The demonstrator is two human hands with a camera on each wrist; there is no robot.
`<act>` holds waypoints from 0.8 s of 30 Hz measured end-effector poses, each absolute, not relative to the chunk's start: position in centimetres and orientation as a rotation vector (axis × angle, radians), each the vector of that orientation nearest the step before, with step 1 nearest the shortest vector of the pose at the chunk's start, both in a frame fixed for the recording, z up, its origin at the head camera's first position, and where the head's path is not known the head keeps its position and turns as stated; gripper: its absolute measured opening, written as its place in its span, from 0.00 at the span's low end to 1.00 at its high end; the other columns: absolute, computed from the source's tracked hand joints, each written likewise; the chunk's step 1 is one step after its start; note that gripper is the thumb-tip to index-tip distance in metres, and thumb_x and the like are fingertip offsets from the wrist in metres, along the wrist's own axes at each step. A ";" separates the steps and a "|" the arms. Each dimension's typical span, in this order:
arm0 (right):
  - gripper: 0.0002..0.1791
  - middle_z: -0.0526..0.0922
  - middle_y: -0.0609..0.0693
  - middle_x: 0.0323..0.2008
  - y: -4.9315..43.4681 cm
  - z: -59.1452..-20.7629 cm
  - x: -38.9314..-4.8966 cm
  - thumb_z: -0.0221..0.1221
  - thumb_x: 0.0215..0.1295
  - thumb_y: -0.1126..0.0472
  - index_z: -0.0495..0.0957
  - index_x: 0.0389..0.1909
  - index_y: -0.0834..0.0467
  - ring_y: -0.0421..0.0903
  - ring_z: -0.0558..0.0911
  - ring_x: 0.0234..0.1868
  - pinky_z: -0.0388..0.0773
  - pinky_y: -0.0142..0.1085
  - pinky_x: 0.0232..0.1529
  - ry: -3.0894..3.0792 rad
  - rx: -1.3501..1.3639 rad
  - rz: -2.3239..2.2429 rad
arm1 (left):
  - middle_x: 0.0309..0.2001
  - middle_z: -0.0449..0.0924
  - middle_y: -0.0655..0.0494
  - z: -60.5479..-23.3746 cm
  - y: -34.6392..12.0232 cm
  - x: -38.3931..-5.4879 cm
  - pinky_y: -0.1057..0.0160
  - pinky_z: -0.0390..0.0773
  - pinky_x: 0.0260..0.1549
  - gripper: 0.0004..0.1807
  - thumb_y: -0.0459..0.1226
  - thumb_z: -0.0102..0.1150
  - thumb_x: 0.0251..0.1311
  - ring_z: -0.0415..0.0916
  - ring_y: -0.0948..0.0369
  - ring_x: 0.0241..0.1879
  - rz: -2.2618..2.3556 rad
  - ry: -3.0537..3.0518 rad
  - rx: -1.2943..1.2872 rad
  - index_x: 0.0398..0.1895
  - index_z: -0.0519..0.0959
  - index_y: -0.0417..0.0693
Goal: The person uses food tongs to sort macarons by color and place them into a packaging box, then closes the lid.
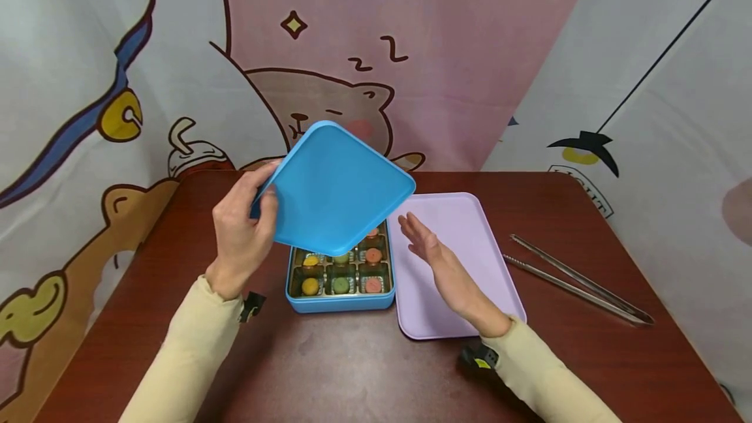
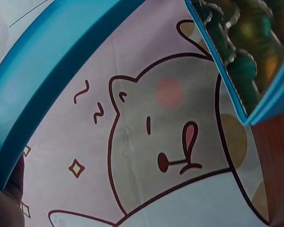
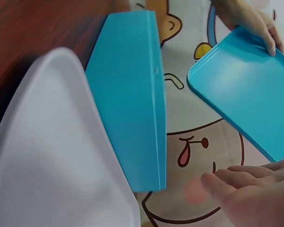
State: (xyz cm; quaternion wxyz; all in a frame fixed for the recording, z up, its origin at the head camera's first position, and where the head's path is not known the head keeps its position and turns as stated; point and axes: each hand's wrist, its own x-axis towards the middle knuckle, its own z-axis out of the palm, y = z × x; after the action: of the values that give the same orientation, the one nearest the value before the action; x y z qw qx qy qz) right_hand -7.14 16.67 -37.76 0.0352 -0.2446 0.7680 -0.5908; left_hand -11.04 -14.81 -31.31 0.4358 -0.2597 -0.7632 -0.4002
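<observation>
In the head view my left hand grips one corner of a blue lid, thumb on its inner face. The lid hangs tilted above a blue box and covers part of it. Inside the box, a gold tray with compartments holds several round macarons, yellow, green and pink. My right hand is over the lilac tray with straight fingers and holds nothing. From the right wrist, the lid appears apart from the right fingertips. The left wrist view shows the lid's rim close up.
Metal tongs lie on the brown table at the right. The lilac tray sits right beside the box. Behind the table hangs a cartoon-printed cloth.
</observation>
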 end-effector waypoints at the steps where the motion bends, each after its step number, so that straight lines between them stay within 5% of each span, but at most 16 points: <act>1: 0.41 0.58 0.59 0.80 16.7 -37.7 -7.3 0.22 0.84 0.38 0.47 0.83 0.62 0.57 0.59 0.79 0.61 0.56 0.73 2.315 -0.743 -1.841 | 0.53 0.85 0.37 -31.4 -14.6 -11.1 0.70 0.75 0.58 0.17 0.21 0.53 0.66 0.85 0.41 0.49 -1.001 -1.896 -0.650 0.57 0.79 0.28; 10: 0.51 0.57 0.64 0.79 16.7 -36.9 -8.1 0.20 0.78 0.29 0.45 0.82 0.67 0.59 0.58 0.79 0.58 0.50 0.76 1.921 -0.610 -1.996 | 0.51 0.85 0.36 -31.7 -13.3 -11.4 0.69 0.77 0.56 0.18 0.21 0.53 0.65 0.86 0.42 0.46 -1.018 -1.859 -0.685 0.56 0.80 0.28; 16: 0.51 0.56 0.64 0.79 17.4 -37.1 -8.5 0.19 0.78 0.29 0.45 0.82 0.66 0.59 0.58 0.79 0.66 0.38 0.72 1.718 -0.489 -2.074 | 0.50 0.85 0.37 -32.1 -12.9 -11.7 0.73 0.75 0.55 0.17 0.21 0.53 0.65 0.84 0.44 0.43 -1.020 -1.835 -0.724 0.56 0.80 0.29; 24: 0.49 0.51 0.66 0.80 17.5 -36.6 -8.5 0.20 0.78 0.29 0.38 0.84 0.62 0.62 0.57 0.79 0.66 0.43 0.72 1.474 -0.522 -2.208 | 0.51 0.85 0.38 -32.8 -12.8 -12.1 0.72 0.75 0.58 0.18 0.21 0.55 0.64 0.83 0.45 0.44 -0.973 -1.836 -0.785 0.57 0.81 0.30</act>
State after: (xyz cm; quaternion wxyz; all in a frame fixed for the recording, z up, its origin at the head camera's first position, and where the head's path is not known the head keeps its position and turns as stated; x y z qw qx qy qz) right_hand -8.52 17.53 -36.65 0.2163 -0.1885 0.5319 -0.7967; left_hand -12.06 -12.81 -32.81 0.4440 -0.3166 -0.7406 -0.3926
